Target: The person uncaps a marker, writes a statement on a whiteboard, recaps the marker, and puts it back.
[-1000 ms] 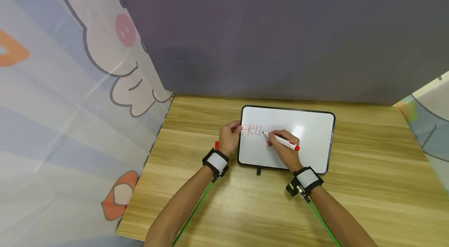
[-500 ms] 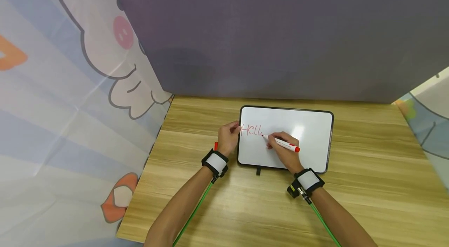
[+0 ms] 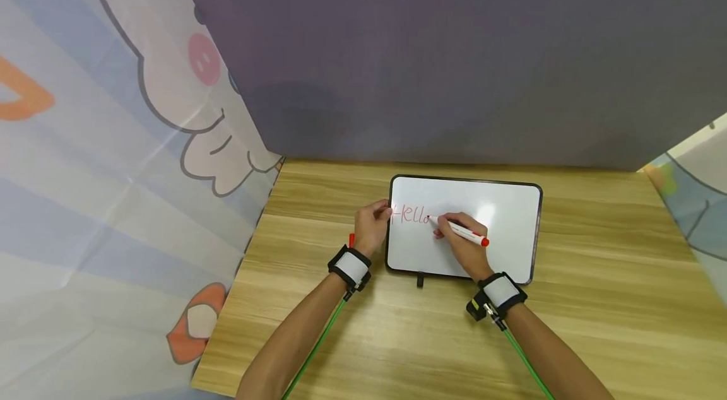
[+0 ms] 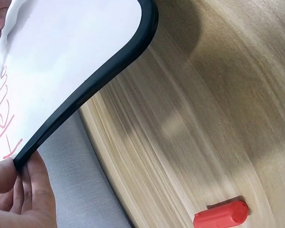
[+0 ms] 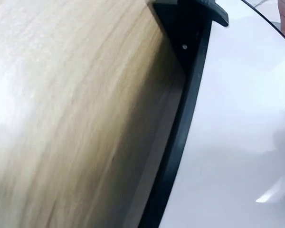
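A whiteboard (image 3: 511, 217) with a black frame leans tilted on the wooden table, red "Hello" lettering at its left side. My left hand (image 3: 372, 229) pinches the board's left edge; in the left wrist view the thumb lies on the white face and the fingers (image 4: 40, 185) sit behind the frame. My right hand (image 3: 468, 252) grips a white marker (image 3: 467, 233) with a red end, its tip at the last letter, the "o". Close by the left wrist lies a red marker cap (image 4: 222, 214), partly hidden in the head view.
A black stand foot (image 3: 420, 280) sticks out under the board's lower edge; the right wrist view shows a black bracket (image 5: 183, 33) there. Behind the wooden table (image 3: 602, 299) rises a grey panel (image 3: 454, 59). A cartoon-printed curtain (image 3: 113, 229) hangs at the left. Green cables trail from both wristbands.
The marker tip has traced a small loop after "Hell", so the lettering now reads "Hello". My left hand keeps its place on the board's edge.
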Motion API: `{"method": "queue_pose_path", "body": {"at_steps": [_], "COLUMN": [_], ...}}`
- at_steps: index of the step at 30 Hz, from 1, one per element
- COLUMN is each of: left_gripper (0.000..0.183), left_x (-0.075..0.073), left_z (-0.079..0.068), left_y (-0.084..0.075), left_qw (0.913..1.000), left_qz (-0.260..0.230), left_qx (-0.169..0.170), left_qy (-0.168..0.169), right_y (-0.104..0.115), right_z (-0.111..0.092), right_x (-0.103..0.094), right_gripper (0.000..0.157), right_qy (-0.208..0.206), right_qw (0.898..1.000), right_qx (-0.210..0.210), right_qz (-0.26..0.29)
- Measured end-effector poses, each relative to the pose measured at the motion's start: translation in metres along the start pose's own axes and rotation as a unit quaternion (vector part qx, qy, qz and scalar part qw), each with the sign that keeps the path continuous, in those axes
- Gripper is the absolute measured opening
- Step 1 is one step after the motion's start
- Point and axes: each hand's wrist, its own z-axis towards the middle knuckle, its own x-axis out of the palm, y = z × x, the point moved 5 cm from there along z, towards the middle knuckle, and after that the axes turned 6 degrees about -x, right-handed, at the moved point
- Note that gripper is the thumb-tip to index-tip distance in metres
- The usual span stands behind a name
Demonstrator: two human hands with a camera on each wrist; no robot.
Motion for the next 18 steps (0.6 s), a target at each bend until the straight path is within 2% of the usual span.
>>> {"method": "queue_pose_path", "body": {"at_steps": [6, 18], "left_gripper": [0.022, 0.023], "left_x": [0.0, 0.001], "left_z": [0.0, -0.002], "left_y": [0.002, -0.001], "left_qw": [1.0, 0.9999], "left_qz": [0.009, 0.013], "left_qx": [0.003, -0.002], "left_qy": [-0.001, -0.001], "right_y": [-0.001, -0.002], "right_z": [0.0, 0.0], "right_x": [-0.011, -0.017], "right_gripper": [0.013, 0.011], "right_qy": [-0.012, -0.019], "right_qw": [1.0, 1.0], "right_qx": [-0.007, -0.011], "right_qz": [0.006, 0.014]}}
